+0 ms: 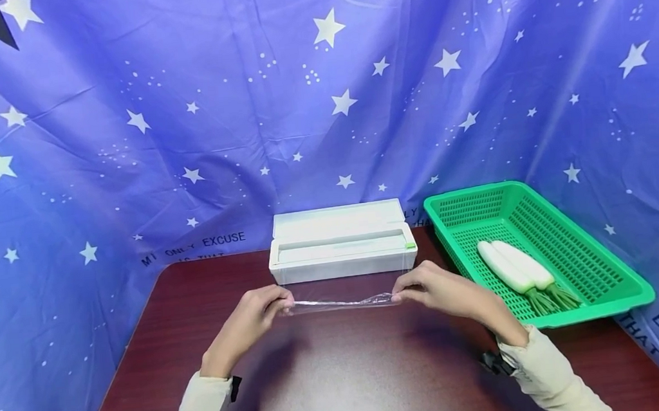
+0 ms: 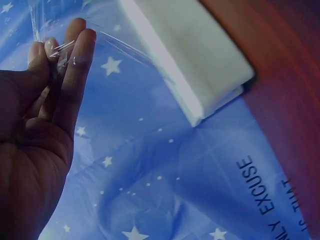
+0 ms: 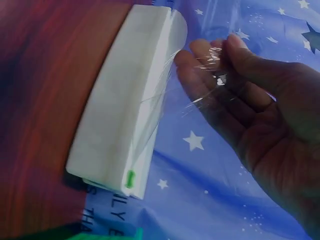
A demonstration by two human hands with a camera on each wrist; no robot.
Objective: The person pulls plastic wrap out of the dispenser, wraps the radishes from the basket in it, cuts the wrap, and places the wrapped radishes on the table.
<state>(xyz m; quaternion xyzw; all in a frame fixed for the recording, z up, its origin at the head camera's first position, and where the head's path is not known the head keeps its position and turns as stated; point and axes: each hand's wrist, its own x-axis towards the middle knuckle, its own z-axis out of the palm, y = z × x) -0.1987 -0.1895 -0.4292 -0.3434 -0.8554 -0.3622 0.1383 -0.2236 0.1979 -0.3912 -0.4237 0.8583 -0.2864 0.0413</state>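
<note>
A clear sheet of plastic wrap (image 1: 343,304) stretches between both hands, its front edge bunched into a shiny strip. My left hand (image 1: 263,307) pinches one corner between thumb and fingertips; my right hand (image 1: 423,288) pinches the other. Behind them stands a long white wrap dispenser (image 1: 343,267) with its lid (image 1: 337,218) raised and a small green piece (image 1: 411,245) at its right front corner. From the dispenser (image 2: 210,60), the film runs to the fingers in the left wrist view. Wrinkled film (image 3: 215,60) shows at the right fingertips in the right wrist view.
To the right stands a green plastic basket (image 1: 448,235) holding two white radishes (image 1: 514,265) with cut green tops. Beneath everything is a dark red-brown table (image 1: 342,372). A blue curtain with stars (image 1: 212,111) hangs close behind the dispenser and around the sides.
</note>
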